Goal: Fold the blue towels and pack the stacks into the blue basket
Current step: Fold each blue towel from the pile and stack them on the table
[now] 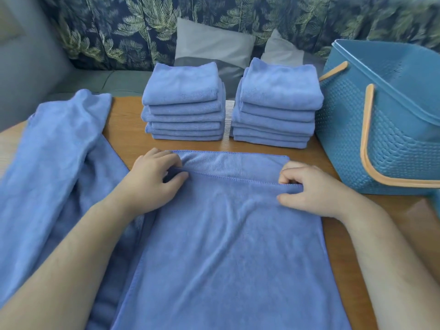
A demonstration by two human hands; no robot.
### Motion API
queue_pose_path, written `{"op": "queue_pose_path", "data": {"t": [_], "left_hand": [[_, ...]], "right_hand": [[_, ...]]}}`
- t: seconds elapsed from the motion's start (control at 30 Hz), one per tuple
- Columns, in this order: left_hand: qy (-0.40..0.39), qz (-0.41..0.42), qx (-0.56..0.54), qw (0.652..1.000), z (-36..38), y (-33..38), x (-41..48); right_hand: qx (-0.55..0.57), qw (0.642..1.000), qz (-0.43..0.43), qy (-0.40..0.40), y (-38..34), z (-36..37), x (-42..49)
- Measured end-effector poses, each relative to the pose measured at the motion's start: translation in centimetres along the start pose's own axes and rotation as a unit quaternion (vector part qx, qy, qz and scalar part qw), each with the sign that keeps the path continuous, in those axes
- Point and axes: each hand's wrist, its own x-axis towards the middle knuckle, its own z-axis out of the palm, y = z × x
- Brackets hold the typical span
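A blue towel [228, 234] lies spread on the wooden table [128, 139] in front of me, its upper layer folded towards the far edge. My left hand [152, 179] pinches the folded hem at its left corner. My right hand [309, 186] pinches the same hem at the right corner. Behind the towel stand two stacks of folded blue towels, the left stack [184, 101] and the right stack [276, 103]. The blue basket [392, 129] with orange handles stands at the right, tilted; nothing shows inside it.
A heap of unfolded blue towels [54, 167] covers the table's left side. Behind the table is a sofa with a leaf-patterned cover [119, 32] and grey cushions [212, 44]. A strip of bare table shows between the stacks and the spread towel.
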Motion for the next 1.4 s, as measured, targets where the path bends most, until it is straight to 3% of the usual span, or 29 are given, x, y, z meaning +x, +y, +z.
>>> {"op": "queue_pose_path", "data": {"t": [0.1,0.27,0.5,0.73,1.13,1.4], "left_hand": [[0.011,0.002,-0.016,1.0,-0.2,-0.1,0.1],[0.057,-0.058,-0.072,0.994,0.1,-0.6,0.1],[0.11,-0.128,-0.043,0.985,0.5,-0.8,0.8],[0.125,-0.129,0.016,0.984,1.1,-0.6,1.0],[0.147,-0.147,-0.009,0.978,1.6,-1.0,1.5],[0.112,-0.114,0.037,0.986,2.2,-1.3,1.9]], "right_hand": [[0.098,0.994,-0.029,0.034,0.5,-0.2,0.0],[0.15,0.983,0.01,0.11,1.7,0.6,0.8],[0.116,0.968,0.096,0.202,2.3,1.1,2.2],[0.102,0.973,0.09,0.185,2.3,1.0,1.5],[0.059,0.959,0.115,0.254,2.1,2.1,2.5],[-0.024,0.972,0.125,0.197,1.5,2.1,2.3]]}}
